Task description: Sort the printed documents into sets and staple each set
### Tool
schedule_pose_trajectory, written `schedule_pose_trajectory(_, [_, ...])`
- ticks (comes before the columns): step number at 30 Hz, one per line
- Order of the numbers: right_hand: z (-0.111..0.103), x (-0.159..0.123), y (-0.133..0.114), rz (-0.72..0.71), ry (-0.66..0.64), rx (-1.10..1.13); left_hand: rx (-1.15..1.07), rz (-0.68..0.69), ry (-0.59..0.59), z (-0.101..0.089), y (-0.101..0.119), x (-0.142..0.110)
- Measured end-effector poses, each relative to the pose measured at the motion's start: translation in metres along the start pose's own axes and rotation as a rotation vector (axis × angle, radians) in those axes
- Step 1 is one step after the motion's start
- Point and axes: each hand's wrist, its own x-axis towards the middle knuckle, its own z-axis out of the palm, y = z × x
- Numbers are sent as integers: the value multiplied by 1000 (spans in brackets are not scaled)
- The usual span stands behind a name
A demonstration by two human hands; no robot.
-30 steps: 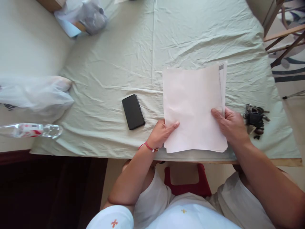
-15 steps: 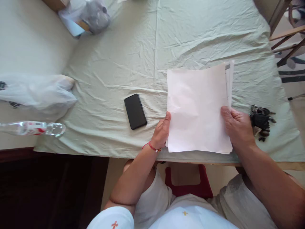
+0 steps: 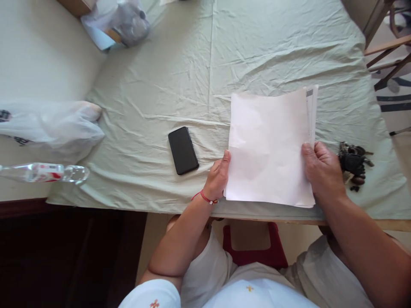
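Note:
A stack of white paper sheets [image 3: 268,149] is held between my two hands, just over the near edge of the cloth-covered table. Its top sheet is blank, and printed edges of lower sheets peek out along the right side. My left hand [image 3: 218,174] grips the left edge, thumb up along the side, a red bracelet at the wrist. On the opposite edge my right hand [image 3: 323,169] is closed, with its thumb on the top sheet. The fingers under the stack are hidden. A black smartphone [image 3: 183,150] lies left of my left hand.
A bunch of keys [image 3: 355,162] lies right of my right hand. At the left are a water bottle [image 3: 45,172] and a white plastic bag [image 3: 51,128]. Another filled bag [image 3: 128,25] sits at the back left. A red stool [image 3: 257,256] shows below the green tablecloth [image 3: 144,85].
The paper stack has shifted slightly to the right and turned a little clockwise. My right hand has moved a little right with it; my left hand stays nearly in place.

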Motion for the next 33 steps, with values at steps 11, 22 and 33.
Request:
schedule_pose_trajectory(11, [-2, -1, -12, 48, 22, 17, -303, -105, -118, -3, 10, 1])
schedule_pose_trajectory(22, [-3, 3, -12, 107, 60, 51, -215, -115, -213, -13, 16, -2])
schedule_pose_trajectory(33, [-8, 5, -12, 143, 46, -33, -229, -116, -328, -22, 23, -2])
